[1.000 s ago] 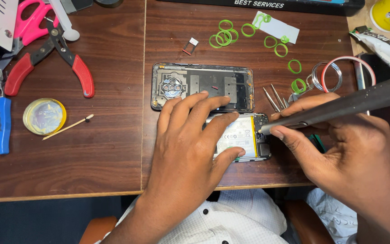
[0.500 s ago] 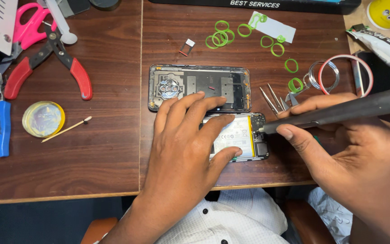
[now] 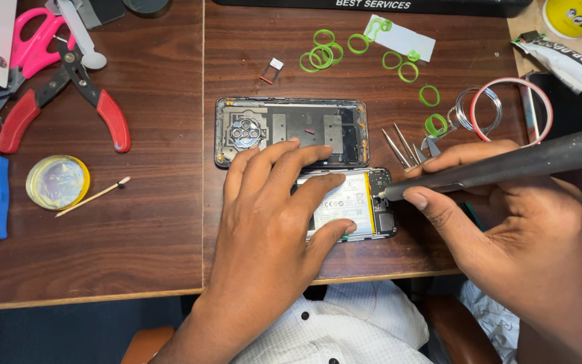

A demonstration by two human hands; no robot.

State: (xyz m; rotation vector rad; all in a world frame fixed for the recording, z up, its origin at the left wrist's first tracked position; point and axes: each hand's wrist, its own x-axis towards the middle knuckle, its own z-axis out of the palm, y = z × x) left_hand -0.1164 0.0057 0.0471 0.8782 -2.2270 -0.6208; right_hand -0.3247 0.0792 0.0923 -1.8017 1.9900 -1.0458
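Observation:
An opened phone [image 3: 355, 202] with its white battery showing lies near the table's front edge. My left hand [image 3: 271, 222] rests flat on it, fingers spread, covering most of its left part. My right hand [image 3: 506, 229] grips a long dark powered screwdriver [image 3: 506, 165] like a pen; its tip touches the phone's right end. Just behind lies the removed back cover [image 3: 291, 131], inside up, with a round camera cluster at its left.
Green rubber rings [image 3: 325, 54] and a small card tray [image 3: 272, 69] lie behind the cover. Tweezers [image 3: 399, 145], a wire coil [image 3: 513, 108] and a glue tube [image 3: 560, 57] sit to the right. Red pliers [image 3: 62, 101], pink scissors [image 3: 31, 44], a round yellow tin [image 3: 56, 182] and a cotton swab [image 3: 92, 197] are on the left.
Both hands stay on the phone. The screwdriver tip has kept to the phone's right end, with only a small shift of my right hand and of the view.

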